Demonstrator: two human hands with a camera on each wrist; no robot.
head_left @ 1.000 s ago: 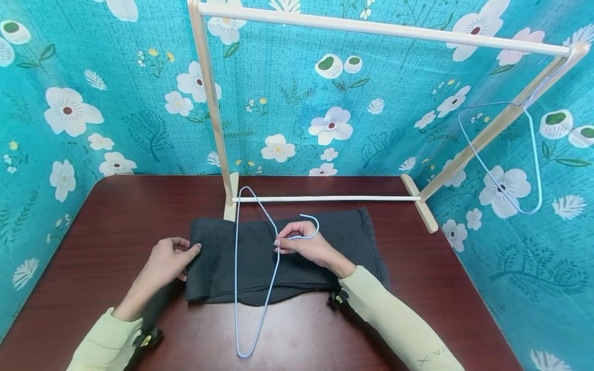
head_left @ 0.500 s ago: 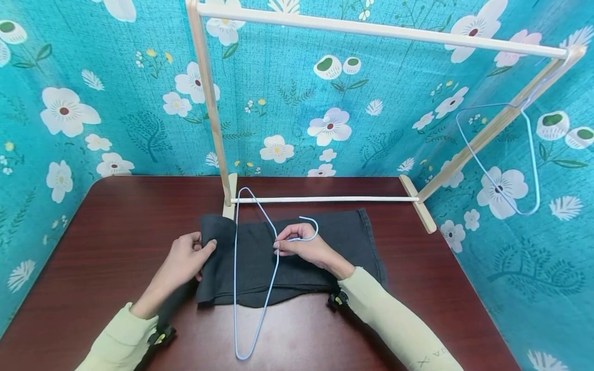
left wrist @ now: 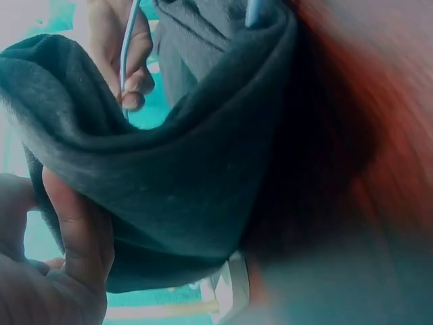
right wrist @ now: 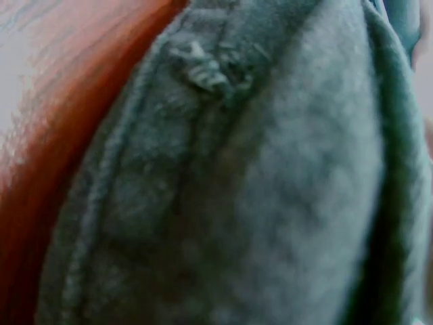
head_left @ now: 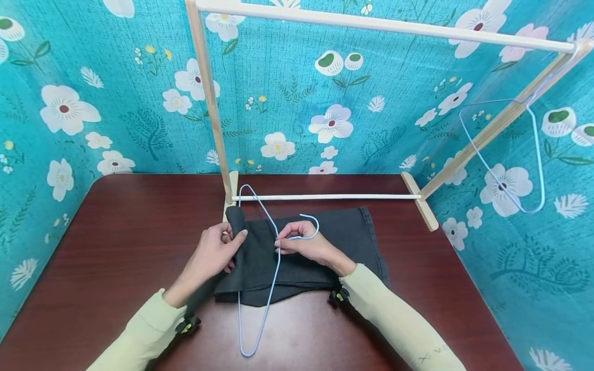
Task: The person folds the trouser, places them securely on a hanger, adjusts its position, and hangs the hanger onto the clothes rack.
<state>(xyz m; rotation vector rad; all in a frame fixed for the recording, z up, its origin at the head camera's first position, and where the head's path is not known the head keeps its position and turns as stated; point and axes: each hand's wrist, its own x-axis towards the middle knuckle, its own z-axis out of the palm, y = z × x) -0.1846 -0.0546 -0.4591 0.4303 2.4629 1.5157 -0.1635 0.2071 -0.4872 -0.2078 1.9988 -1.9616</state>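
Observation:
Dark folded trousers [head_left: 343, 232] lie across the table in the head view, with a stitched hem at their right end. My left hand [head_left: 213, 252] pinches their left end, raised and folded over toward the right. A pale blue wire hanger [head_left: 239, 322] lies crosswise over the cloth, its hook to the right. The raised fold covers part of the hanger's left wire. My right hand [head_left: 306, 245] pinches the hanger near the hook's base. In the left wrist view the lifted cloth [left wrist: 183, 183] curves over from my fingers [left wrist: 78, 237]. Close, blurred cloth [right wrist: 270, 203] fills most of the right wrist view.
A wooden rack with a white top rail [head_left: 371, 20] and a low white bar [head_left: 325, 197] stands behind the cloth. A second wire hanger [head_left: 540, 154] hangs at its right end. The dark red table [head_left: 116, 232] meets a floral teal curtain [head_left: 153, 103] behind.
My left hand has moved right, lifting the trousers' left end and folding it over the hanger's left wire. My right hand and the hanger stay nearly in place.

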